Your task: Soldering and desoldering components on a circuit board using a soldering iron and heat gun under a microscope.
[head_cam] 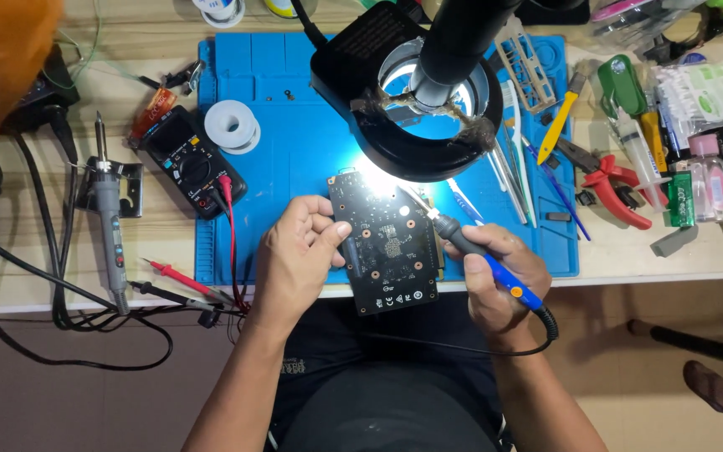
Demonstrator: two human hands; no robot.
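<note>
A black circuit board (387,251) lies on the blue work mat (294,151), jutting over the table's front edge. My left hand (299,255) grips the board's left edge with thumb on top. My right hand (499,280) holds a blue-handled soldering iron (483,255) like a pen. Its tip points up-left at the board's upper right part, under the bright light. A black cable runs from the iron's handle down past my wrist.
A black ring-light microscope head (428,92) hangs over the mat. A black multimeter (190,163) with red and black probes, a solder spool (232,125) and a second iron (109,218) lie left. Tweezers (508,167), red pliers (612,180), syringes and bottles crowd the right.
</note>
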